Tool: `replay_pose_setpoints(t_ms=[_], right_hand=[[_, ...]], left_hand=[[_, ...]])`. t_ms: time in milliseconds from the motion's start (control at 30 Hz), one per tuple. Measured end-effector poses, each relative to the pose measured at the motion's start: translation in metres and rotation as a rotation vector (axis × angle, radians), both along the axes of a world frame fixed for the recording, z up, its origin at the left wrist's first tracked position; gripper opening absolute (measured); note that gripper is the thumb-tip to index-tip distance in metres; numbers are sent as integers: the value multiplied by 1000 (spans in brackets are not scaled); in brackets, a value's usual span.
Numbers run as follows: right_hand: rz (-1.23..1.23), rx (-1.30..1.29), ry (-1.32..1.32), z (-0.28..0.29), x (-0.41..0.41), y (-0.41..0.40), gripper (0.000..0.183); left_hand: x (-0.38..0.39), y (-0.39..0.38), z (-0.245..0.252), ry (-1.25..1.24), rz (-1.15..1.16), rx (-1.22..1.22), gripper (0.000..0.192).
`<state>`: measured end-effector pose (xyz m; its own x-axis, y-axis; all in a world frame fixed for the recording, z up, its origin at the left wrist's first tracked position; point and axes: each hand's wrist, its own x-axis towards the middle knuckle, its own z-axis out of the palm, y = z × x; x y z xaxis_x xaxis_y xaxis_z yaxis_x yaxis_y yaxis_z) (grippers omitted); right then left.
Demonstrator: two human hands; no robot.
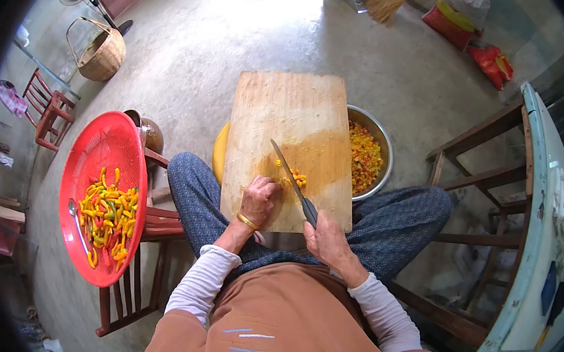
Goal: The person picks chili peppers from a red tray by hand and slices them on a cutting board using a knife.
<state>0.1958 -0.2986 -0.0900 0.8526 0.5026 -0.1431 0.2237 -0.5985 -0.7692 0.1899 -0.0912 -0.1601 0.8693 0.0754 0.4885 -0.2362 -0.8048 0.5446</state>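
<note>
My right hand (329, 243) grips the dark handle of a kitchen knife (287, 169), whose blade slants up and left over the wooden cutting board (287, 111). My left hand (258, 196) rests on the board left of the blade, its fingers curled down. Whether those fingers pinch a piece of pepper is hidden. Small chopped yellow-orange pepper pieces (300, 179) lie beside the blade, and wet orange stains and seeds mark the wood. A metal bowl (388, 157) partly under the board's right side holds chopped yellow and red peppers (362, 158).
At left, a red plastic basket tray (80, 158) of whole peppers (107, 216) and a spoon (72, 207) sits on a wooden chair (157, 225). A brown jar (152, 135) stands behind it. A table (519, 227) is at right. A wicker basket (104, 55) stands farther off.
</note>
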Motion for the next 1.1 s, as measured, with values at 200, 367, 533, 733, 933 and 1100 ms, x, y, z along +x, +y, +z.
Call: replay_pose_setpoints(t_ms=[200,367,533,733,933,1100], right_hand=[[71,100,35,11,0,-13,19],[74,1,59,13,-1,-8,24],[100,-54,40,-7,5,11,25],[17,41,-48,-17,16,29,23],[67,25,37,-6,1,-3,23],[64,-40,-36,-8,3,8,23]], left_hand=[[3,-1,3,12,-9,-6,4],[3,0,1,7,-8,-32,6],[5,-3,11,28,-25,-44,8],[4,-3,2,39,-2,-7,14],[0,2,0,15,-40,-47,10],[0,-1,6,22,-55,-50,8]])
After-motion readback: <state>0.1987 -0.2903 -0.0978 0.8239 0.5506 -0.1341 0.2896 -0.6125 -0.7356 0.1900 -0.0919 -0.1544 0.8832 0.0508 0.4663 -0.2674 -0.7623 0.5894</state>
